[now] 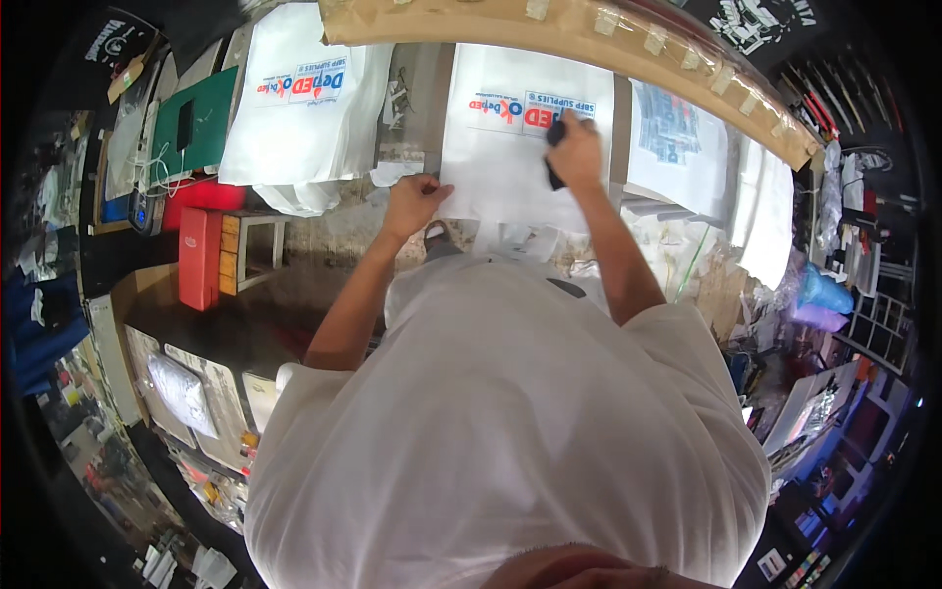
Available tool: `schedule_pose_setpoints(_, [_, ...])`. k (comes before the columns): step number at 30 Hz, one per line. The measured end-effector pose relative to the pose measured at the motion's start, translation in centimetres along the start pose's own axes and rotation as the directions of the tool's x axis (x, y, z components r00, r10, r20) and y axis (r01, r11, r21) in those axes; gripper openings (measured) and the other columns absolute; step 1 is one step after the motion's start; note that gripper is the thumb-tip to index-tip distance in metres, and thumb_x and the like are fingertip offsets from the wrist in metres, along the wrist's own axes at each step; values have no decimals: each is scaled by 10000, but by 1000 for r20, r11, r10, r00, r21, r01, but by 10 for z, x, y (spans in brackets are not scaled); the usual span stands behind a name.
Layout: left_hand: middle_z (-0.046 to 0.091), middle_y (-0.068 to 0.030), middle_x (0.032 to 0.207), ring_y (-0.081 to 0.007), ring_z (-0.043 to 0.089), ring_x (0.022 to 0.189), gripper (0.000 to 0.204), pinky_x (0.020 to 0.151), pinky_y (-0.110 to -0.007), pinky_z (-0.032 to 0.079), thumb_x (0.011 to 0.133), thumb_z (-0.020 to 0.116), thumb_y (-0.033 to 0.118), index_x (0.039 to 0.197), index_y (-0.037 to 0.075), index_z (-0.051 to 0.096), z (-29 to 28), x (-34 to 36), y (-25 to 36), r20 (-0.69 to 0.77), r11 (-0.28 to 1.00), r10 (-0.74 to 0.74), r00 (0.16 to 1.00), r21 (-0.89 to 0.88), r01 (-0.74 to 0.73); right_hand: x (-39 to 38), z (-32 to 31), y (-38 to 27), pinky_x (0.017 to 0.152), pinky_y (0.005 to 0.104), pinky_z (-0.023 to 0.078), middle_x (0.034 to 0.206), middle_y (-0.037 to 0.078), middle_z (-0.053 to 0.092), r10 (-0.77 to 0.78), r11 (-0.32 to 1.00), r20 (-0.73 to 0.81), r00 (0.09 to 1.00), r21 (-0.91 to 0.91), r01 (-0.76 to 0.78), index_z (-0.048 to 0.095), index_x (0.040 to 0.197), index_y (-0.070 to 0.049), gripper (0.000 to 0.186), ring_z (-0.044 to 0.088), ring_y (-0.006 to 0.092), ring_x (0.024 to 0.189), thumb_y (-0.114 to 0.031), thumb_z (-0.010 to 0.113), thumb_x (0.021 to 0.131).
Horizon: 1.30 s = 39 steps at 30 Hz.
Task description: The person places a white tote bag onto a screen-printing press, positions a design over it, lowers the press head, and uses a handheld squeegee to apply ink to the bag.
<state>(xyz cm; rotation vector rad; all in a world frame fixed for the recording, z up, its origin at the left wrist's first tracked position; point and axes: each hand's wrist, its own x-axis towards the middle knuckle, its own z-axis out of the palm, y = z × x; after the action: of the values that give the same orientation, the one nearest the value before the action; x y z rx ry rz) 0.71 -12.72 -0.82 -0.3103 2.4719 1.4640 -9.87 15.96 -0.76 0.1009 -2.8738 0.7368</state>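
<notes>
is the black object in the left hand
No, the right hand grips the black object over the printed white sheet, while the left hand is at the sheet's edge.

At 12 o'clock, a white sheet (491,177) carries red and blue print; the white stack (294,142) at 11 repeats those colours. At 1, the block (555,179) is black, and brown cardboard (628,44) shows a row of paler tan patches. The board (211,108) at 10 is green, the box (199,260) at 9 red, the shirt (510,412) at 6 plain white.
</notes>
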Motion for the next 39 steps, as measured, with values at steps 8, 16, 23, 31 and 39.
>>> schedule_pose_setpoints(8, [684, -116, 689, -189, 631, 616, 343, 615, -339, 492, 821, 777, 315, 811, -18, 695, 4, -2, -5, -61, 999, 3, 998, -46, -6, 1, 44, -41, 931, 461, 500, 1060, 240, 657, -148, 988, 30, 989, -33, 149, 631, 1224, -15, 433, 632, 385, 1015, -47, 578, 795])
schedule_pose_setpoints(16, [640, -17, 673, -83, 535, 555, 282, 522, -265, 418, 880, 750, 262, 843, -9, 680, 1, -2, -4, -53, 999, 1, 999, -54, -4, 52, 9, 33, 960, 467, 495, 1235, 233, 592, -113, 984, -68, 991, -144, 103, 653, 1188, -137, 457, 556, 413, 1128, -49, 687, 741])
schedule_pose_setpoints(23, [656, -27, 718, -85, 562, 621, 274, 581, -264, 445, 892, 737, 257, 901, -14, 694, 2, -19, -3, -140, 983, -25, 990, -183, -1, -6, 20, 17, 1028, 517, 415, 1255, 253, 550, -199, 957, 33, 979, -207, 201, 555, 1315, -38, 651, 538, 423, 1139, -155, 784, 716])
schedule_pose_setpoints(31, [659, -48, 683, -107, 579, 624, 214, 599, -290, 472, 854, 757, 202, 862, -7, 712, 4, -14, -13, -129, 972, -43, 991, -233, 12, 79, 43, -73, 927, 448, 526, 1076, 184, 647, -424, 904, 187, 886, 31, 426, 670, 1197, -142, 468, 625, 388, 1026, -52, 695, 738])
schedule_pose_setpoints(39, [699, -95, 738, -160, 635, 666, 214, 658, -318, 506, 831, 763, 201, 877, -3, 715, 5, -7, -22, -133, 979, -23, 991, -203, -5, 45, 52, -85, 845, 460, 554, 1017, 182, 656, -427, 901, 309, 850, 61, 430, 721, 1090, -166, 371, 656, 376, 965, -155, 744, 719])
